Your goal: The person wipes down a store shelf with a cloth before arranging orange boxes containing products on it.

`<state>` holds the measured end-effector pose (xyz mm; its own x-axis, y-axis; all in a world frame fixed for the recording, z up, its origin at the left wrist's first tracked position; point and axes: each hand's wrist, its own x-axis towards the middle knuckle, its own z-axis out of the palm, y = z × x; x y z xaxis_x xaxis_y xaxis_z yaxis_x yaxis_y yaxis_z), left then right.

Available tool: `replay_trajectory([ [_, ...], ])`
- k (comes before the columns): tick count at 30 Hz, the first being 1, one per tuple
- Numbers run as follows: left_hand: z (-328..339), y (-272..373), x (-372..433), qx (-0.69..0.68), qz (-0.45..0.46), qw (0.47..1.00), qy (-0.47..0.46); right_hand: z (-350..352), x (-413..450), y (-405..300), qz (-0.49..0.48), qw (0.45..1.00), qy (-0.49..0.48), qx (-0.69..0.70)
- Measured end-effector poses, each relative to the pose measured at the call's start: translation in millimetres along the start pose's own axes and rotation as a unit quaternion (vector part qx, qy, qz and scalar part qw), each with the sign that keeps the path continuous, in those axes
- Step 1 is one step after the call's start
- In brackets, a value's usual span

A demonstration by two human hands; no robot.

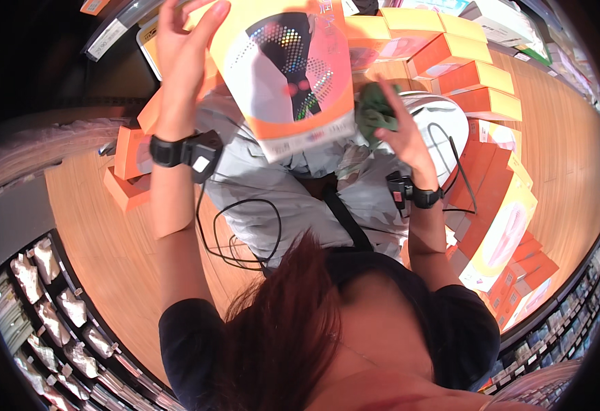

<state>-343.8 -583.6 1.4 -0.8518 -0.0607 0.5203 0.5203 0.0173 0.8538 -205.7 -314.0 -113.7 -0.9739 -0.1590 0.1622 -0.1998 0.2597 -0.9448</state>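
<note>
My left hand [189, 46] grips the upper left edge of an orange and white carton [279, 82], which is tilted above my lap. Its printed front bears writing and a picture of a dark strap-like product with shiny dots. To the right of that carton, my right hand [405, 133] has its fingers and thumb around a crumpled green cloth [374, 110]. The top of the carton runs out of view. Black devices with cables are strapped to both wrists.
Orange cartons stand in a row [466, 82] at the far right, with a stack [500, 216] beside my right arm. More cartons [133, 154] lie on the wooden floor [89, 226] at left. Shelf racks [63, 313] border the floor. A loose black cable [279, 221] loops over my leg.
</note>
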Motion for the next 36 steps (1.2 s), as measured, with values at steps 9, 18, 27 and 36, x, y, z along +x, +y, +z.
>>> replay_trajectory([
  [9, 0.7, -58.6, -53.1, -0.060, -0.413, 0.908, -0.031, 45.0, 13.0, -36.6, 0.336, 0.792, 0.113, 0.496],
  [18, 15.3, 21.9, -78.9, -0.190, -0.387, 0.880, -0.200, 24.0, 8.0, -23.5, 0.162, 0.888, 0.050, 0.427],
  [27, 22.5, 20.0, -87.5, -0.149, -0.395, 0.891, -0.167, 27.1, 5.6, -14.6, 0.285, 0.780, 0.073, 0.552],
  [36, 19.2, 14.9, -96.3, -0.156, -0.405, 0.887, -0.160, 28.9, 16.0, -36.9, 0.291, 0.655, 0.026, 0.697],
])
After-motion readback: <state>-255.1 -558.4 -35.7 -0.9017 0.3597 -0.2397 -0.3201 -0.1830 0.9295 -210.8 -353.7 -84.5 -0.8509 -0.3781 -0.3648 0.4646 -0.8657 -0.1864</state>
